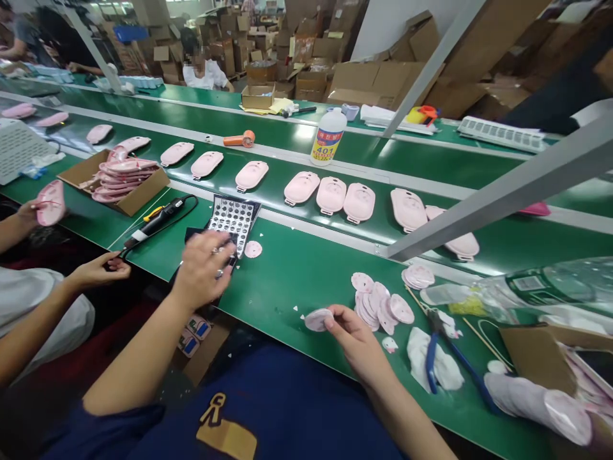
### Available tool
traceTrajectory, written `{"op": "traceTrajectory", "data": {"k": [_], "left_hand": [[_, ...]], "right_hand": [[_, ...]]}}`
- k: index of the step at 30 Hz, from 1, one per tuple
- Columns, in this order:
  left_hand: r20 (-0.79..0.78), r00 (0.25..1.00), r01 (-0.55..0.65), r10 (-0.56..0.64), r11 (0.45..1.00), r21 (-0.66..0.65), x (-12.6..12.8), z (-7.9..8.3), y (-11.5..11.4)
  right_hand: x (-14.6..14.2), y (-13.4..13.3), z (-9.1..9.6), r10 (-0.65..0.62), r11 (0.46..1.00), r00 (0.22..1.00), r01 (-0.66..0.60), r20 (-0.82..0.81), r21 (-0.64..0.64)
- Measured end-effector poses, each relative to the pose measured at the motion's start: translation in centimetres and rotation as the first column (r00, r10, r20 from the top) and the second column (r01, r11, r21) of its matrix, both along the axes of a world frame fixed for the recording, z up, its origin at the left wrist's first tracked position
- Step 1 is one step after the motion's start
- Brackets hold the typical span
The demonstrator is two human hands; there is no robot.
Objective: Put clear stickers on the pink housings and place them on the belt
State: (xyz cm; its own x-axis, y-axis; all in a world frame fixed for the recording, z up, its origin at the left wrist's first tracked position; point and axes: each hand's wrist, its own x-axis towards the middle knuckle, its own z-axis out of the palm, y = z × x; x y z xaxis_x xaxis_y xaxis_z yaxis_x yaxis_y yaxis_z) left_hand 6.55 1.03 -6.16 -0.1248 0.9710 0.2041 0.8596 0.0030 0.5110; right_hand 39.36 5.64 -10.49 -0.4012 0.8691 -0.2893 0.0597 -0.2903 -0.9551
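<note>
A person in a navy shirt (pixel 287 409) with a yellow emblem is working at a green bench (pixel 272 281). The right hand (pixel 352 335) is pinching a round pale-pink disc (pixel 317 320) between thumb and fingers, holding it above the bench's near edge. Just right of it, a loose pile of similar discs (pixel 373 303) is lying beside blue-handled pliers (pixel 433 358). The left hand (pixel 204 265), fingers loosely bent, is covering part of a sheet of dark round dots (pixel 233 217); whether it is gripping anything, I cannot tell. At right, a large clear bottle (pixel 536 284) is lying sideways, its green label bearing a barcode and print too blurred to read. At left, a co-worker's hand (pixel 31 213) is holding a pink piece (pixel 51 203). Farther off, pink cases (pixel 301 187) are sitting in a row. Behind them a white bottle (pixel 329 137) is standing upright, its label reading "401" in large figures on yellow, under smaller characters on red. Cardboard cartons (pixel 373 83) are filling the background.
</note>
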Motion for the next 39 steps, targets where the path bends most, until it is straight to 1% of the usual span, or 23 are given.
{"op": "traceTrajectory", "data": {"k": [1, 2, 3, 4, 5, 7, 9, 12, 15, 18, 20, 22, 23, 25, 27, 28, 29, 30, 32, 33, 35, 37, 39], "left_hand": [[0.070, 0.991, 0.121, -0.117, 0.991, -0.061, 1.4, -0.3, 0.8], [0.110, 0.975, 0.204, -0.192, 0.973, -0.109, 2.8, -0.8, 1.8], [0.127, 0.966, 0.243, -0.226, 0.959, -0.147, 4.0, -1.5, 2.9], [0.124, 0.969, 0.233, -0.214, 0.958, -0.169, 5.1, -2.2, 4.2], [0.106, 0.980, 0.185, -0.167, 0.965, -0.186, 5.9, -3.0, 5.5], [0.040, 0.999, 0.044, -0.036, 0.972, -0.231, 6.5, -4.0, 8.0], [-0.031, 0.998, -0.061, 0.054, 0.954, -0.292, 6.3, -4.3, 10.1], [-0.108, 0.991, -0.113, 0.079, 0.922, -0.370, 5.5, -3.7, 12.1], [-0.137, 0.989, -0.116, 0.062, 0.897, -0.426, 5.0, -2.8, 12.7], [-0.091, 0.995, -0.082, 0.044, 0.877, -0.472, 5.2, -2.0, 12.1], [-0.005, 1.000, -0.029, 0.030, 0.882, -0.471, 5.9, -1.3, 11.2], [0.136, 0.991, 0.059, 0.000, 0.899, -0.433, 7.2, -0.7, 9.8], [0.225, 0.974, 0.107, -0.015, 0.908, -0.405, 8.1, -0.5, 9.0], [0.420, 0.907, 0.191, -0.027, 0.916, -0.353, 10.5, -0.4, 7.1], [0.605, 0.796, 0.244, 0.006, 0.912, -0.330, 13.4, -0.8, 5.1], [0.686, 0.727, 0.264, 0.036, 0.907, -0.328, 14.8, -1.0, 4.2], [0.754, 0.653, 0.285, 0.072, 0.899, -0.332, 16.1, -1.3, 3.3], [0.810, 0.576, 0.304, 0.112, 0.890, -0.339, 17.3, -1.6, 2.6], [0.886, 0.419, 0.316, 0.199, 0.883, -0.348, 19.1, -2.0, 1.4], [0.909, 0.344, 0.315, 0.236, 0.883, -0.349, 19.6, -2.1, 0.9], [0.935, 0.207, 0.305, 0.288, 0.889, -0.342, 20.2, -2.2, 0.3], [0.946, 0.094, 0.283, 0.309, 0.903, -0.323, 20.4, -2.0, -0.1], [0.948, -0.010, 0.246, 0.318, 0.920, -0.306, 20.3, -1.8, -0.4]], "right_hand": [[0.4, -0.6, -0.3, -0.039, 0.999, 0.999, 0.039, 0.004, -0.009], [0.9, -1.1, -0.4, -0.070, 0.997, 0.998, 0.070, 0.006, -0.013], [1.3, -1.6, -0.4, -0.095, 0.995, 0.996, 0.095, 0.005, -0.015], [1.7, -2.0, -0.3, -0.114, 0.993, 0.993, 0.114, 0.001, -0.016], [2.0, -2.4, -0.1, -0.132, 0.991, 0.991, 0.131, -0.007, -0.019], [2.7, -3.1, 0.4, -0.167, 0.986, 0.985, 0.166, -0.031, -0.032], [3.4, -3.6, 0.7, -0.199, 0.979, 0.978, 0.196, -0.064, -0.052], [4.2, -4.1, 0.9, -0.235, 0.970, 0.964, 0.227, -0.120, -0.083], [4.8, -4.0, 0.8, -0.265, 0.962, 0.950, 0.249, -0.162, -0.116], [5.1, -3.5, 0.7, -0.265, 0.960, 0.945, 0.241, -0.190, -0.139], [5.4, -3.1, 0.7, -0.245, 0.966, 0.950, 0.223, -0.195, -0.130], [5.5, -2.8, 0.9, -0.218, 0.974, 0.957, 0.202, -0.192, -0.099], [5.6, -2.7, 1.0, -0.198, 0.980, 0.962, 0.187, -0.188, -0.075], [5.6, -2.6, 1.5, -0.124, 0.992, 0.978, 0.125, -0.169, -0.002], [5.5, -2.7, 2.2, -0.028, 0.990, 0.996, 0.039, -0.082, 0.137], [5.3, -2.7, 2.6, 0.006, 0.973, 1.000, -0.006, 0.000, 0.231], [5.1, -2.6, 2.9, 0.017, 0.943, 0.995, -0.048, 0.097, 0.330], [4.8, -2.5, 3.1, 0.000, 0.903, 0.981, -0.083, 0.193, 0.422], [4.2, -2.3, 3.1, -0.070, 0.818, 0.941, -0.135, 0.330, 0.559], [3.9, -2.2, 2.9, -0.104, 0.783, 0.924, -0.152, 0.368, 0.603], [3.3, -2.1, 2.4, -0.154, 0.729, 0.894, -0.184, 0.420, 0.659], [2.8, -2.2, 1.9, -0.186, 0.687, 0.870, -0.218, 0.458, 0.693], [2.4, -2.5, 1.7, -0.194, 0.634, 0.865, -0.250, 0.463, 0.732]]}}
